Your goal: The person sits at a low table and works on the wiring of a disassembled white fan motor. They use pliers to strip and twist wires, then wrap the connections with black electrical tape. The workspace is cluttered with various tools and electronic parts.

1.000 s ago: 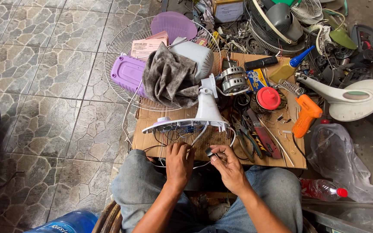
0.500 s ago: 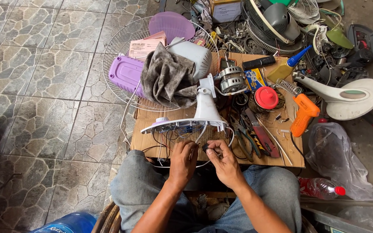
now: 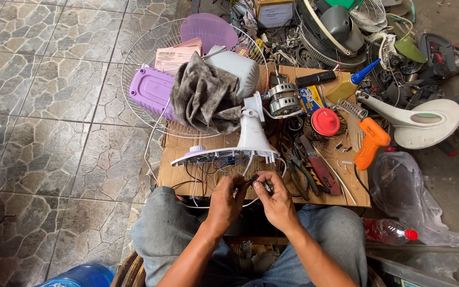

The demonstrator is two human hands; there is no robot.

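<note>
2 hands (image 3: 253, 199) pinch wires (image 3: 208, 175) under fan base (image 3: 224, 155).

A pink rectangular printed card (image 3: 178, 55) is seen lying in the wire fan guard (image 3: 139, 58); a blue-and-yellow printed package (image 3: 310, 99) is noted beside the motor (image 3: 284, 99); a white-labelled box (image 3: 274, 13) is observed beyond the surface.

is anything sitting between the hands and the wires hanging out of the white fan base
Nothing visible does. The left hand and right hand already pinch the wire ends just below the white fan base; the pliers lie off to the right.
</note>
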